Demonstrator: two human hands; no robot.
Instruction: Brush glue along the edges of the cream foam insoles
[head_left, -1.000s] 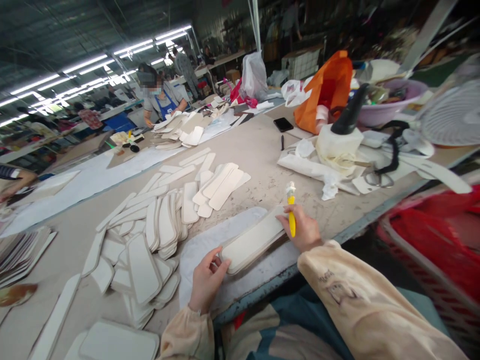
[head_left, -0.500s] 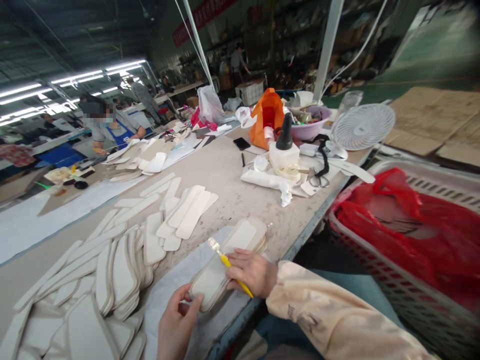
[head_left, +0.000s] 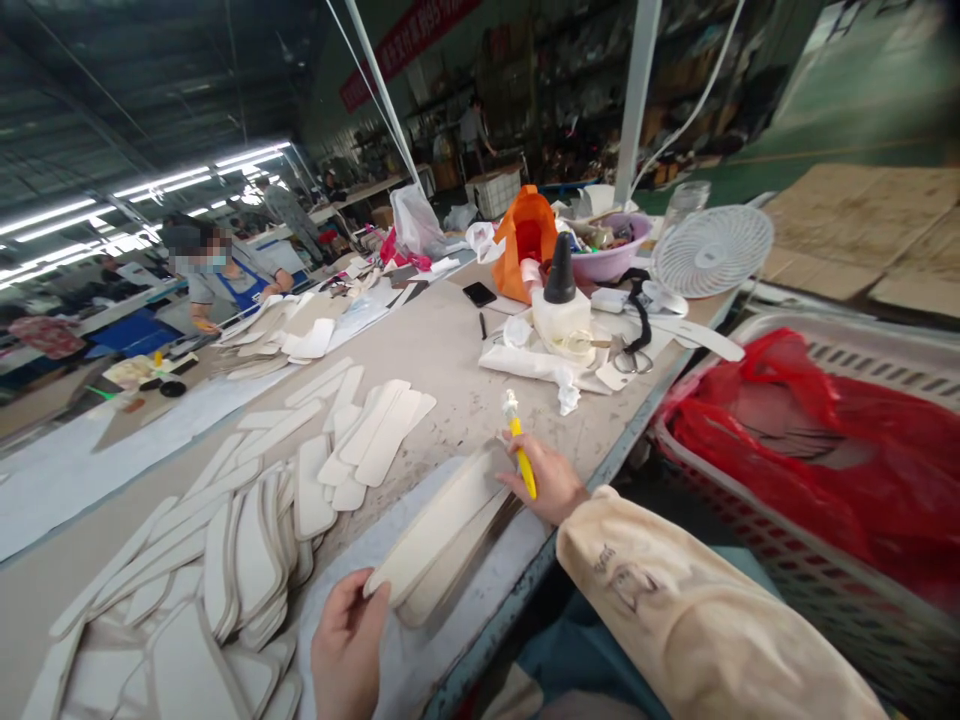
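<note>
A pale, rounded-end panel (head_left: 439, 515) is lifted slightly at its near end, where my left hand (head_left: 346, 640) pinches it between thumb and fingers. Beneath it lies a stack of similar panels (head_left: 435, 592) on a white sheet (head_left: 420, 665). My right hand (head_left: 551, 482) grips a yellow-handled brush (head_left: 524, 462), bristles upward and coated with something white. Its fingertips also reach the far end of the lifted panel; whether they pinch it is hidden. To the left lies a loose heap of pale panels (head_left: 251, 565).
A white glue-type bottle with black nozzle (head_left: 561, 310), scissors (head_left: 632, 360), a phone (head_left: 478, 294) and an orange bag (head_left: 517, 240) lie farther back. Right of the table edge stands a basket with red plastic (head_left: 817, 440). A co-worker (head_left: 236, 280) works across the table.
My view has turned right. The brush swung down over the stack, then back up toward the far end. The top panel now sits shifted and raised from the stack, its near end in my left hand.
</note>
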